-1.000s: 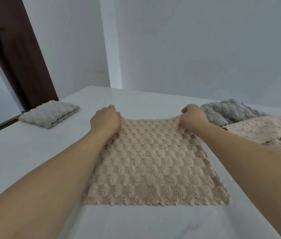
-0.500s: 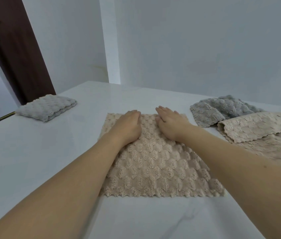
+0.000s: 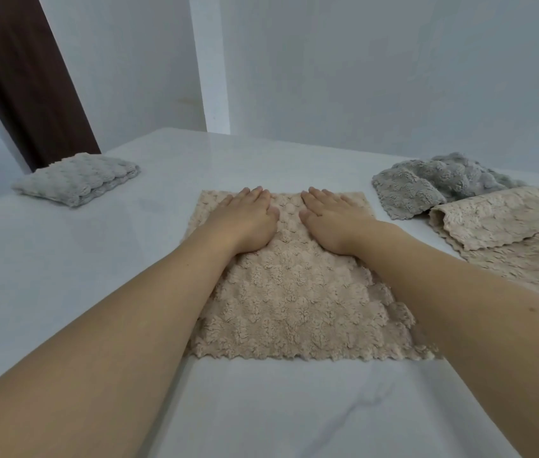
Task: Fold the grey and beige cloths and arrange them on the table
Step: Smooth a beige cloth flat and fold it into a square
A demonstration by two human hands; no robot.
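Beige cloth (image 3: 294,292) lies flat on white surface (image 3: 63,276); left hand (image 3: 245,223) and right hand (image 3: 331,223) press it, fingers straight, gripping nothing; folded grey cloth (image 3: 76,180) at ten o'clock.

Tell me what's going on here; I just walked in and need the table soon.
A person is flattening a beige textured cloth spread on the white table, left hand and right hand pressing flat on its far half. A folded grey cloth lies far left. Unfolded grey and beige cloths wait in a pile on the right.
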